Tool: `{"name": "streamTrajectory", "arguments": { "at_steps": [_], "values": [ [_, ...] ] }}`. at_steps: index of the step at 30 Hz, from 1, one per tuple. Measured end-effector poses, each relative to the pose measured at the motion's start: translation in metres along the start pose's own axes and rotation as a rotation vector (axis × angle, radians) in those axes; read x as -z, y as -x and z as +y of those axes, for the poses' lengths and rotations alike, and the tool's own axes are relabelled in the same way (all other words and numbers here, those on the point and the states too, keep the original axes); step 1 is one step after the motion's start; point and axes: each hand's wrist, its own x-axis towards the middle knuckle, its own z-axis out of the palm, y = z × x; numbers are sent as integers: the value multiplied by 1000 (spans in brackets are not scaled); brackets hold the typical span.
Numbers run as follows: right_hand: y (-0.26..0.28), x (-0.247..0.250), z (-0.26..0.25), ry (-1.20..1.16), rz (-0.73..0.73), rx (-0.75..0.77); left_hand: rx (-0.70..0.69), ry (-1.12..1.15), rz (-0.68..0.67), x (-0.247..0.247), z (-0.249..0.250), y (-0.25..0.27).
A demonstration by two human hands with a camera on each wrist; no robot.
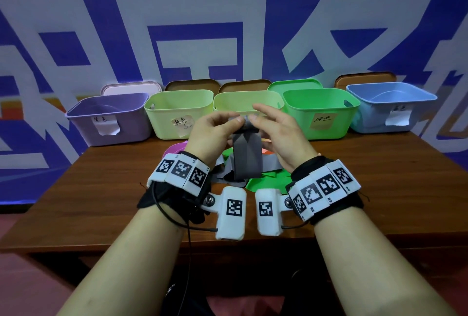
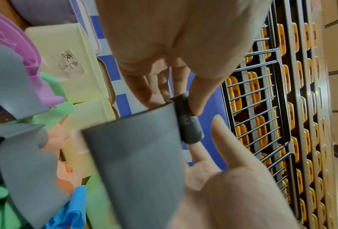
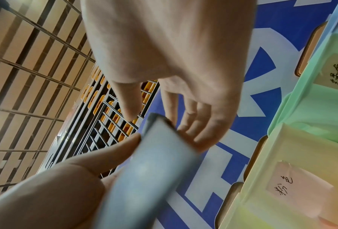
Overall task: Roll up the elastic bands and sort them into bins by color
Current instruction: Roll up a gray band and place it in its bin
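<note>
Both hands, left [image 1: 212, 129] and right [image 1: 276, 130], pinch the grey band [image 1: 247, 156]'s rolled top; soft, stretchy, likely unrolls unless held at the ends.

- five bins [image 1: 177, 113] in a row along the table [image 1: 101, 189] far edge, lids [image 1: 192, 84] propped behind them
- band pile [image 1: 260, 176] before the middle bins
- held band [image 1: 247, 158] above pile, between both hands (left hand [image 1: 210, 133], right hand [image 1: 283, 135])
</note>
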Motion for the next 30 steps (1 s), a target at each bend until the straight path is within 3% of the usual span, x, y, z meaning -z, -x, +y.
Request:
{"name": "streamTrajectory", "arguments": {
  "at_steps": [7,15,23,30],
  "values": [
    [2,2,1,40,-55,62,47,43,-7,-1,1,2],
    [3,0,4,-54,-27,-61,49,45,-27,-3,-3,6],
    [1,2,6,-16,-4,8,126,102,-60,-5,0,9],
    [4,0,5,-46,21,-66,63,71,-12,-3,-5,6]
  ]
}}
